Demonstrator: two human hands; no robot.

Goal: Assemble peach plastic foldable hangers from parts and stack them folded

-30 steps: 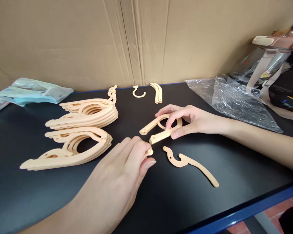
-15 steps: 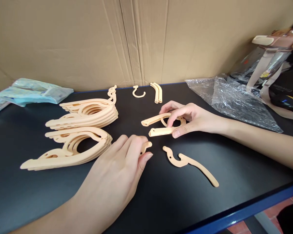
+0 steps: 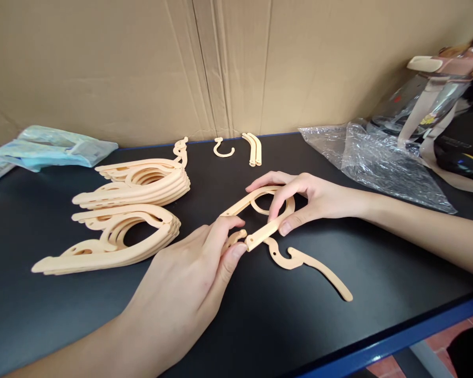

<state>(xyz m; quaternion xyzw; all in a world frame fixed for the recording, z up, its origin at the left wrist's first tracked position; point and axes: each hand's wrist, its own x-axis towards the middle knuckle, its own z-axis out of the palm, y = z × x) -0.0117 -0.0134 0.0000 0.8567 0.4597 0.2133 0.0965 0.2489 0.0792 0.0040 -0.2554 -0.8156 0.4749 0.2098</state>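
My right hand (image 3: 295, 197) pinches a beige plastic hanger body (image 3: 265, 234) with a round loop at its bend and two arms pointing left. My left hand (image 3: 197, 268) has its fingers curled round a small curved beige hanger part (image 3: 235, 238), mostly hidden by the fingers. The thumb of that hand meets the end of the hanger body's nearer arm. On the table just below lies a loose curved hanger arm (image 3: 319, 262), one end close under the hanger body.
Two stacks of folded hangers (image 3: 137, 194) lie at the left. A hook (image 3: 224, 149) and a few thin arm pieces (image 3: 253, 149) are at the back. Clear plastic wrap (image 3: 378, 163) and a strapped bottle (image 3: 429, 100) stand right; a blue plastic packet (image 3: 55, 147) lies far left.
The hanger body has moved left and toward me in my right hand, its arms spread wider. Its nearer arm now meets my left hand, whose fingers have loosened slightly.
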